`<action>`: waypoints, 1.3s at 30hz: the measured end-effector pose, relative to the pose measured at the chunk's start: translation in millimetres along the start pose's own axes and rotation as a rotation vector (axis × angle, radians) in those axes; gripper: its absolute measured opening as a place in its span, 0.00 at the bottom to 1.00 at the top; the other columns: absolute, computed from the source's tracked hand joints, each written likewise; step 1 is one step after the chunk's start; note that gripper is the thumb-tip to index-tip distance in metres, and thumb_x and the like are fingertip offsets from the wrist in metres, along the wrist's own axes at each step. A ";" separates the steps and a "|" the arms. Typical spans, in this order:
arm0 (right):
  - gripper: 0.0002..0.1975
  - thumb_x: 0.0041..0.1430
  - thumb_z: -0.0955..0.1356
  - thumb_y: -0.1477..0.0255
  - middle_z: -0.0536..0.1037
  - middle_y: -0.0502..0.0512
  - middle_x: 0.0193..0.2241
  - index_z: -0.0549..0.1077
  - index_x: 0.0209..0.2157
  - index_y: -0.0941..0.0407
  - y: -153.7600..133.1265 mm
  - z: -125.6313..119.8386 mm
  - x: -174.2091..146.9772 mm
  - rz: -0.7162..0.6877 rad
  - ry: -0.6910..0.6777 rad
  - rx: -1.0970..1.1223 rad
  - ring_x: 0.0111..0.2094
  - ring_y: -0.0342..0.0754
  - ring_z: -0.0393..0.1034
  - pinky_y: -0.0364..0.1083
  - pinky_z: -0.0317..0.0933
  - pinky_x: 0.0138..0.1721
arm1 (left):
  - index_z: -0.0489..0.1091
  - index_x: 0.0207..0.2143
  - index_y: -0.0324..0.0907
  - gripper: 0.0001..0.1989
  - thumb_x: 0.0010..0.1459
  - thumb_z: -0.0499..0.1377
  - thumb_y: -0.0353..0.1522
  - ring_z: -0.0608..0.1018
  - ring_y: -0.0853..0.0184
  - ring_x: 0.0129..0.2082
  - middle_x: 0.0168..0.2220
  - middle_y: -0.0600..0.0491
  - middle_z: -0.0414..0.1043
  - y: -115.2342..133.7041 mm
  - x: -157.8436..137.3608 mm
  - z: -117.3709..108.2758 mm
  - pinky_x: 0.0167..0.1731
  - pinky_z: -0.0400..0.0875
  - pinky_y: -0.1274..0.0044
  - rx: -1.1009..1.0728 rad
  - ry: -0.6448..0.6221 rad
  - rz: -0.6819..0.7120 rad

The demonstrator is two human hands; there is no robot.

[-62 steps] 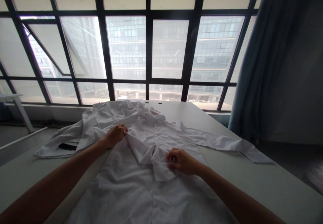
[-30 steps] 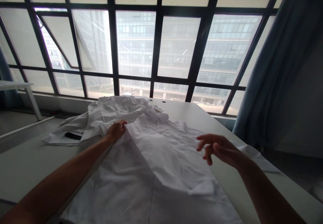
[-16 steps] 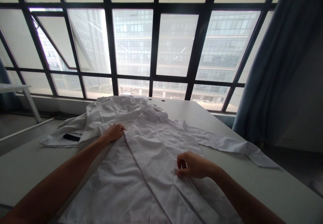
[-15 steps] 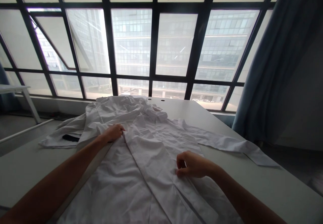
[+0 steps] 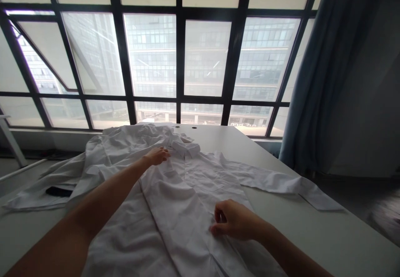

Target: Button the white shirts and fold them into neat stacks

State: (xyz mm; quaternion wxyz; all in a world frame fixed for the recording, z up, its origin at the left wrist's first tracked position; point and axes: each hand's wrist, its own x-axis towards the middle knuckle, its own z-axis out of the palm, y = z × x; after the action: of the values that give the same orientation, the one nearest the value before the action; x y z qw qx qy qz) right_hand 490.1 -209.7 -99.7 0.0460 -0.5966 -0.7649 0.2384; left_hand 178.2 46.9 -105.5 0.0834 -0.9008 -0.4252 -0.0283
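A white button-up shirt [image 5: 200, 173] lies front up, its collar [image 5: 186, 145] pointing away from me. One sleeve [image 5: 175, 210] is laid lengthwise down the body towards me. My left hand [image 5: 158, 155] rests on the cloth just left of the collar, palm down, with fingers stretched out. Lower on the shirt, my right hand [image 5: 233, 219] is closed, thumb and fingertips pinching the white cloth near the lower part of that sleeve. The other sleeve [image 5: 281, 182] reaches out to the right across the table.
More crumpled white cloth [image 5: 131, 137] is heaped at the back left, with a dark strip [image 5: 58, 191] beside it. The white table [image 5: 215, 133] has two dark holes near its far edge. Behind stand framed windows [image 5: 204, 60]; a blue curtain [image 5: 308, 102] hangs right.
My left hand has moved away from me and slightly right, from the sleeve's edge to beside the collar, and its fingers have straightened. The view has shifted; my right hand stays on the cloth.
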 end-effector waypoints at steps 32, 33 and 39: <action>0.48 0.56 0.66 0.43 0.49 0.65 0.68 0.53 0.68 0.58 -10.0 34.4 10.2 -0.554 -0.047 -0.053 0.69 0.61 0.39 0.61 0.30 0.68 | 0.47 0.69 0.35 0.43 0.63 0.40 0.56 0.46 0.52 0.70 0.70 0.39 0.39 -0.7 -46.2 52.2 0.64 0.41 0.57 -0.131 -0.180 -0.267; 0.48 0.56 0.65 0.43 0.47 0.65 0.68 0.52 0.68 0.58 -9.0 34.3 10.1 -0.560 -0.061 -0.050 0.69 0.61 0.37 0.60 0.29 0.68 | 0.49 0.68 0.36 0.42 0.63 0.41 0.56 0.48 0.51 0.69 0.69 0.38 0.42 -3.6 -41.9 50.2 0.64 0.41 0.56 -0.135 -0.188 -0.266; 0.50 0.54 0.66 0.41 0.45 0.64 0.69 0.51 0.68 0.55 -6.1 33.3 12.1 -0.573 -0.066 -0.037 0.69 0.63 0.36 0.62 0.28 0.67 | 0.52 0.67 0.38 0.36 0.67 0.40 0.51 0.47 0.53 0.69 0.70 0.39 0.42 -11.7 -5.5 48.0 0.64 0.41 0.55 -0.111 -0.117 -0.277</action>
State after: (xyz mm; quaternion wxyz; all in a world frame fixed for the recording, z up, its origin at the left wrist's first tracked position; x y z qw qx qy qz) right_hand 469.4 -209.7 -129.1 0.0756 -0.3487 -0.9076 0.2212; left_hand 164.6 58.3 -152.0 0.0038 -0.8369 -0.5472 -0.0107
